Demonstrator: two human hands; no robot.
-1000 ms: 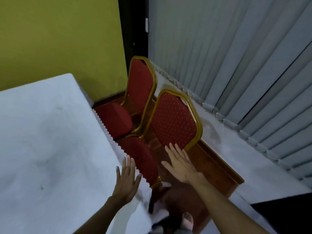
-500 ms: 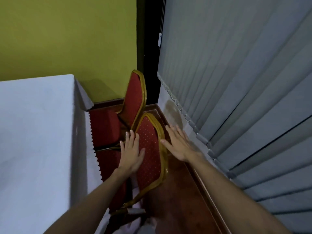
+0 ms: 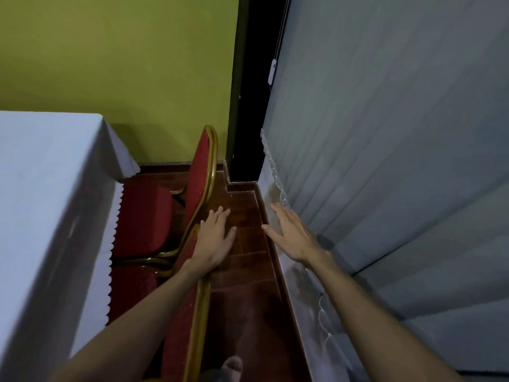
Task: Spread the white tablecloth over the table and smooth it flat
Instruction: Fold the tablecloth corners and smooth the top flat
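Note:
The white tablecloth (image 3: 41,194) covers the table at the left, and its scalloped edge hangs down the side. My left hand (image 3: 216,238) is stretched out flat, fingers apart, over the top of the nearer red chair's back, away from the cloth. Further right, my right hand (image 3: 292,235) is held open above the floor beside the blinds. Neither hand holds anything.
Two red chairs with gold frames, the far one (image 3: 148,213) and the near one (image 3: 184,312), stand between the table and a narrow strip of wooden floor (image 3: 248,271). Grey vertical blinds (image 3: 385,161) fill the right side. A yellow-green wall (image 3: 124,64) is ahead. A foot (image 3: 232,366) shows at the bottom.
The view has swung right, away from the table. My left hand left the cloth's edge and moved over the chair back; my right hand shifted toward the blinds.

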